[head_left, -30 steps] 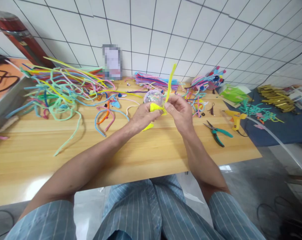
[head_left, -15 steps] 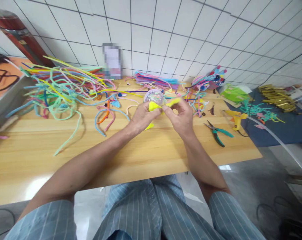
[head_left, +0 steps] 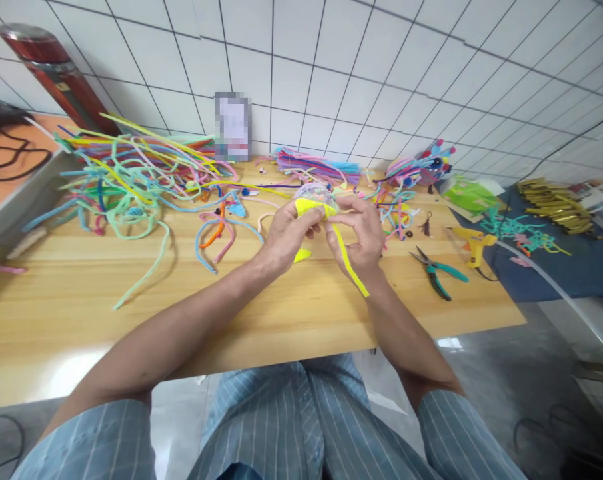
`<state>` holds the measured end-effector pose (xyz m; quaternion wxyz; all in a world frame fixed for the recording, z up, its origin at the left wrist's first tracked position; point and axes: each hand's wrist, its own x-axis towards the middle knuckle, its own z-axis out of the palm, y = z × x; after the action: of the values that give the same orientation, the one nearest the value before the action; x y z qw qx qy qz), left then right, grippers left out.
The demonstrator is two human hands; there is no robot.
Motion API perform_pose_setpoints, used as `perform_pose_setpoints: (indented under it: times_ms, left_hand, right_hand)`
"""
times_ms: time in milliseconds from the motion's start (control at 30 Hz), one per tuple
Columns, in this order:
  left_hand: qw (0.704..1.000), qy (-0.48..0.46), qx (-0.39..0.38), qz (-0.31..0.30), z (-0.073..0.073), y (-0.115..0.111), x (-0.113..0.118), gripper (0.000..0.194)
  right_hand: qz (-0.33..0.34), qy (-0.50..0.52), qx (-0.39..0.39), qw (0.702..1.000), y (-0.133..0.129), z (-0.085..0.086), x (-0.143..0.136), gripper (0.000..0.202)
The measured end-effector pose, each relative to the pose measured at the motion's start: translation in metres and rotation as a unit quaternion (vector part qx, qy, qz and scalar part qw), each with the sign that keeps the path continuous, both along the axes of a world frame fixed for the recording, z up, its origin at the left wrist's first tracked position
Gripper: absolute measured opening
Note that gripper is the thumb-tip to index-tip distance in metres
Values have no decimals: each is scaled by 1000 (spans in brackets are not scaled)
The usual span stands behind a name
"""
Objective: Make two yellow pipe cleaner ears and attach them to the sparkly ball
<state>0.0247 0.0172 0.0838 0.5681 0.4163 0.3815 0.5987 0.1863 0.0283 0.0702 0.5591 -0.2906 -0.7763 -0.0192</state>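
Note:
My left hand [head_left: 287, 235] pinches a yellow coiled pipe cleaner piece [head_left: 307, 207], its thumb pressed on top. From that piece a loose yellow tail [head_left: 352, 268] runs down across my right palm towards the wrist. My right hand [head_left: 360, 235] is closed at the right end of the piece, fingers bent around the pipe cleaner; the fingertips are partly hidden. Just behind both hands is a clear, round plastic thing [head_left: 317, 192], partly covered by them. A small yellow fuzzy piece [head_left: 302, 255] shows on the table below my left hand.
Tangled pipe cleaners [head_left: 131, 193] spread over the left of the table, and a bundle [head_left: 318, 165] lies by the wall. A phone [head_left: 232, 127] leans there. Pliers [head_left: 437, 272] and a yellow glue gun [head_left: 475, 245] are at the right. A red flask [head_left: 56, 77] stands far left.
The yellow tail, earlier held up by my right hand, now hangs down over the palm. My right hand has turned and its fingers have shifted; the view has moved slightly.

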Motion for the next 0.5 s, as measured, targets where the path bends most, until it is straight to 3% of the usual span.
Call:
perform_pose_setpoints:
  times_ms: [267, 500]
  left_hand:
    - [998, -57, -7, -26, 7, -4, 1, 24]
    - [999, -37, -1, -37, 7, -5, 1, 23]
  right_hand:
    - [13, -1, -103, 995, 2, -4, 3, 15]
    - [-9, 3, -5, 1000, 3, -5, 0, 10]
